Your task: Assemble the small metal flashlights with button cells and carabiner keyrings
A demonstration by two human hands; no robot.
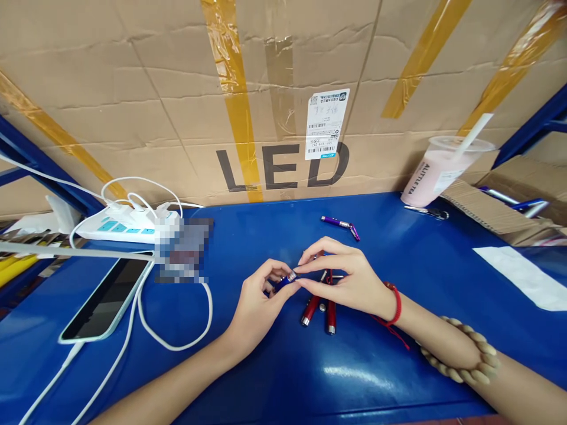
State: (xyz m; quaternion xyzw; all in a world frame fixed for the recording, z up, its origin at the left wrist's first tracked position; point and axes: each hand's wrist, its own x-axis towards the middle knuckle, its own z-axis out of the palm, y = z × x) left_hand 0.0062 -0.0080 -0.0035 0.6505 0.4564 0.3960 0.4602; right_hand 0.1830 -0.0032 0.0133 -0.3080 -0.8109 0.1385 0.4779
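Observation:
My left hand (261, 301) is closed around a small blue metal flashlight (283, 280), whose silver end points toward my right hand. With thumb and fingertips, my right hand (343, 274) pinches at that silver end; whether a separate small part sits between the fingertips is hidden. Partly under my right hand lie two red flashlights (331, 319) with silver ends, and a small round silver piece (322, 307) rests between them. A purple flashlight (340, 223) with a bent end lies farther back on the blue table (274, 378).
A white power strip (117, 227) with cables and a phone (108, 298) occupy the left side. At the right stand a pink drink cup (436, 171), a key-like metal item (425, 211), white paper (525, 277) and an open carton (478, 209). A large cardboard box (177, 112) blocks the back.

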